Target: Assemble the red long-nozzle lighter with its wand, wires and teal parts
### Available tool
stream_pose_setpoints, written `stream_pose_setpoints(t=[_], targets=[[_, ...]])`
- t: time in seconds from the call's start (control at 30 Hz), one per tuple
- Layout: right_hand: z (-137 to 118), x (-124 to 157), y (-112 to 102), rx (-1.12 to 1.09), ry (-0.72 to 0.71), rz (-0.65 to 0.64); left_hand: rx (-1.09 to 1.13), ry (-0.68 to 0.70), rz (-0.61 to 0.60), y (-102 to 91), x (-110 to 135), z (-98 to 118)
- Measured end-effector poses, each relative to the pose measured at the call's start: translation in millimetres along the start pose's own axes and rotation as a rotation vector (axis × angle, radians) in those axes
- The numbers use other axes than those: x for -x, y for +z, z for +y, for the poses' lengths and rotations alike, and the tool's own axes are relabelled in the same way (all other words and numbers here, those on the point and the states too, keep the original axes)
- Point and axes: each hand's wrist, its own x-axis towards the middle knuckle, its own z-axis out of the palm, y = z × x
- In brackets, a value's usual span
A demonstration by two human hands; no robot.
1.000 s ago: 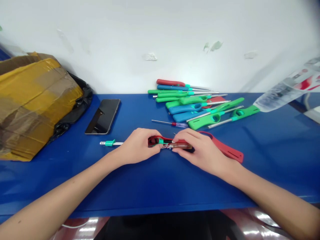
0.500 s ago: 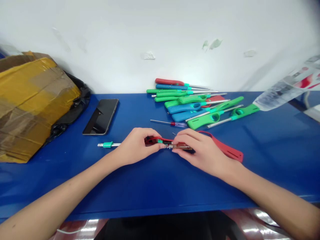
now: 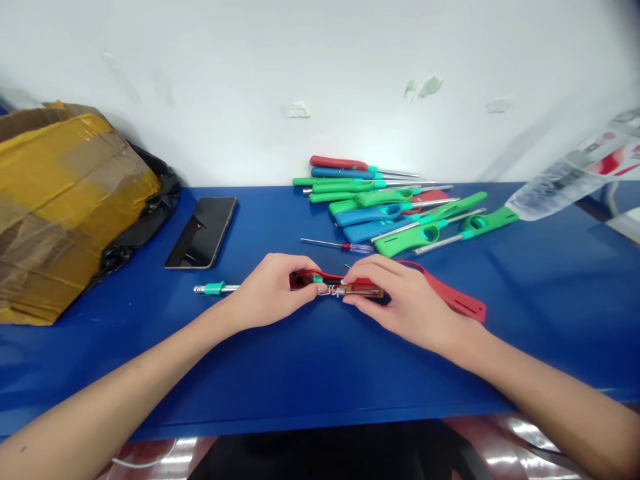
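Observation:
My left hand (image 3: 275, 293) is closed around an opened red stick lighter (image 3: 305, 278), its thumb and fingers pinching the handle. The lighter's metal tube with a teal collar (image 3: 215, 289) sticks out to the left. Between finger and thumb, my right hand (image 3: 403, 300) grips a small see-through amber fuel tank (image 3: 364, 291), with a metal valve end toward the left thumb. Small wire-like parts show between the two thumbs. A separate red handle shell (image 3: 460, 300) lies partly behind the right hand. A small screw (image 3: 347, 267) rests just behind the fingers.
A screwdriver (image 3: 356, 247) lies behind the hands. Beyond it is a pile of green, blue and red stick lighters (image 3: 390, 197). At left are a phone (image 3: 203, 233) and a taped cardboard box (image 3: 70, 213). A plastic bottle (image 3: 565, 180) stands at right on the blue table (image 3: 330, 380).
The amber tank has tilted a little and shows more clearly in the right fingers. More of the wire-like parts show between the thumbs. Both hands stay almost in place.

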Motion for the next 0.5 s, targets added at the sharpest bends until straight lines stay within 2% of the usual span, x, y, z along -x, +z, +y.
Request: stream_pose_setpoints(t=[0.13,0.33,0.5], targets=[[-1.5,-1.6,0.0,-0.003,0.002,0.010,0.013,-0.014,-0.001,-1.4,0.1,1.9],[-1.4,-1.3,0.6,0.012,-0.018,0.046,0.036,-0.052,0.065,0.9,1.0,3.2],[-1.9,0.0,0.4,0.019,-0.018,0.053,-0.023,-0.020,0.077,0.0,2.3,2.3]])
